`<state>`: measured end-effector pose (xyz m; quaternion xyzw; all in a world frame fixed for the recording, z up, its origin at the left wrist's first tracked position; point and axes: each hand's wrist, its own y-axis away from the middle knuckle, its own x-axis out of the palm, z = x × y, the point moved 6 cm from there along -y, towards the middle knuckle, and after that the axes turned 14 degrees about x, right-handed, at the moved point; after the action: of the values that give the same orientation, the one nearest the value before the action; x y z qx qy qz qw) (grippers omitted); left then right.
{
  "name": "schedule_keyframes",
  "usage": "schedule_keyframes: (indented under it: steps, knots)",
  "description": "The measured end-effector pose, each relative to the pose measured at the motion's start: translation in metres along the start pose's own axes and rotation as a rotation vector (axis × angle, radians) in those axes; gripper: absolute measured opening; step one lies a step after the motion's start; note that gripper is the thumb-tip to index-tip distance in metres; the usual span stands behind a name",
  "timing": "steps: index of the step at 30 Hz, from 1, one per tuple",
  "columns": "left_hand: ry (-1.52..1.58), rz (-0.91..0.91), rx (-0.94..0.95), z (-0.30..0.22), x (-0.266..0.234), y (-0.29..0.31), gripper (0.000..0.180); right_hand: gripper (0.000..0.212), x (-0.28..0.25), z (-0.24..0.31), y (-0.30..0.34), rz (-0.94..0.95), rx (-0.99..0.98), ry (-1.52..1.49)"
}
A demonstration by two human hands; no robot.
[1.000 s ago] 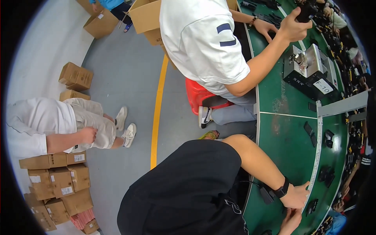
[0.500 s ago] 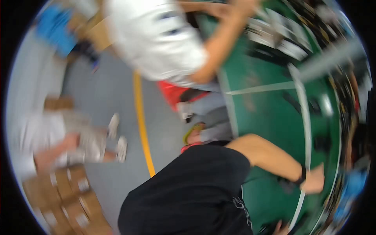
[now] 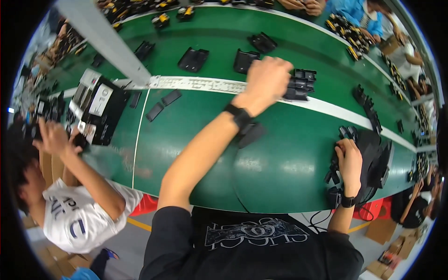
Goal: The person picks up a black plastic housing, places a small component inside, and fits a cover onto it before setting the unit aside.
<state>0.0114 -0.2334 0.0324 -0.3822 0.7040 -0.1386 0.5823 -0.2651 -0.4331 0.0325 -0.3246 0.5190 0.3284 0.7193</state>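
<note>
While the left hand (image 3: 267, 78) closes over a black plastic part (image 3: 299, 84) far out on the green belt (image 3: 280, 158) | right hand (image 3: 349, 161) grips a black assembly (image 3: 373, 158) at belt's near edge | part not yet lifted, many loose parts remain.

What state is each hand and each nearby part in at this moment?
Left hand: stretched far over the green belt, closed on a black part.
Black part: on the white stripe, partly under the left hand.
Right hand: resting on a dark fixture, fingers curled.
Dark fixture: at the belt's near edge, under the right hand.
Flat black piece: lying loose on the belt, untouched.
</note>
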Motion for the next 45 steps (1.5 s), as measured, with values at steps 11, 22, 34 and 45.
schedule_keyframes:
  steps: [11, 22, 34, 45]
  knots:
    - [-0.45, 0.036, -0.332, 0.131, -0.117, 0.108, 0.022, 0.024, -0.012, 0.055, 0.011, 0.1, -0.019, -0.155]
    - [-0.636, 0.093, -0.025, 0.087, -0.073, 0.038, 0.035, 0.025, 0.015, 0.141, -0.038, 0.439, -0.479, -0.259]
    - [-0.318, 0.387, 0.201, 0.058, -0.032, 0.016, 0.01, 0.026, 0.027, 0.123, -0.049, 0.278, -0.39, -0.252]
    - [0.045, 0.306, 0.145, -0.015, -0.078, 0.086, 0.009, 0.008, 0.02, 0.151, -0.044, 0.484, -0.688, -0.437]
